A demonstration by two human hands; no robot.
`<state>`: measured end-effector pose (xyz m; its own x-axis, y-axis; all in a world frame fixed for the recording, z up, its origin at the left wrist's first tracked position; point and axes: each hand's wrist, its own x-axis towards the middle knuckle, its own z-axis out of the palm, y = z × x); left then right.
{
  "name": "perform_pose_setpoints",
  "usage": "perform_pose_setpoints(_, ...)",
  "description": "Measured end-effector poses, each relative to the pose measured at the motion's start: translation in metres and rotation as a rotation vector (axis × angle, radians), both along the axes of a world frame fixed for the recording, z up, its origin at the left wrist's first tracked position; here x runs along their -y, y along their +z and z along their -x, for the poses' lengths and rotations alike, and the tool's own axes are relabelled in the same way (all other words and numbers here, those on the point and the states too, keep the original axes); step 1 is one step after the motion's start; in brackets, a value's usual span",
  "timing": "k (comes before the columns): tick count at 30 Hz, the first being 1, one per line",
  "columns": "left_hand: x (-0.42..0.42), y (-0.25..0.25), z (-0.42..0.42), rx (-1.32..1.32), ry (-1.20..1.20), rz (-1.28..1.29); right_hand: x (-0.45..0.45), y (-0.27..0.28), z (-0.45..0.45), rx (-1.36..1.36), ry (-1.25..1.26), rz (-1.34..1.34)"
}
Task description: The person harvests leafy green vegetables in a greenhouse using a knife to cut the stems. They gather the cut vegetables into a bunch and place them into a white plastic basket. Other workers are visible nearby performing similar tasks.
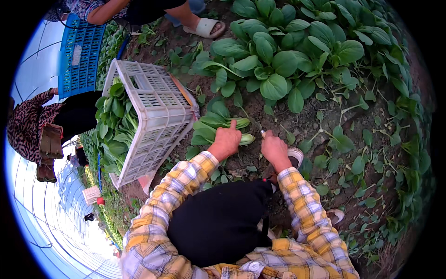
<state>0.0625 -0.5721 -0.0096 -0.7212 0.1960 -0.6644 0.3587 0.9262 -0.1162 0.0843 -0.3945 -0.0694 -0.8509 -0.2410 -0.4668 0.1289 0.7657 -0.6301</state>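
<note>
My left hand (227, 138) is at two green leafy plants with pale stalks, like bok choy. One finger presses on the stalk of the upper plant (240, 122); the lower plant (246, 139) lies beside the palm, and whether the fingers hold it is hidden. My right hand (275, 148) is closed on the handle of a small metal-bladed tool (257, 126), likely a knife, whose blade points towards the cut ends and the soil. Left of my hands a white plastic crate (158, 104) stands tilted in view, with many leafy greens (116, 122) in it.
A dense bed of growing greens (285, 62) lies ahead and to the right. A co-worker's sandalled foot (205, 28) is at the top. Another person (31, 122) is at the far left by a blue crate (82, 57). Small plants (343, 143) dot the soil on the right.
</note>
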Motion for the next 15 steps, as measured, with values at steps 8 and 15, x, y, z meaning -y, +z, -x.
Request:
perform_pose_setpoints(8, 0.002, 0.002, -0.004, -0.044, -0.012, 0.003, -0.003, 0.002, -0.006, -0.027, -0.037, 0.066)
perform_pose_setpoints(15, 0.004, 0.002, -0.003, -0.005, 0.005, 0.021, 0.002, -0.004, -0.002, -0.042, -0.031, 0.072)
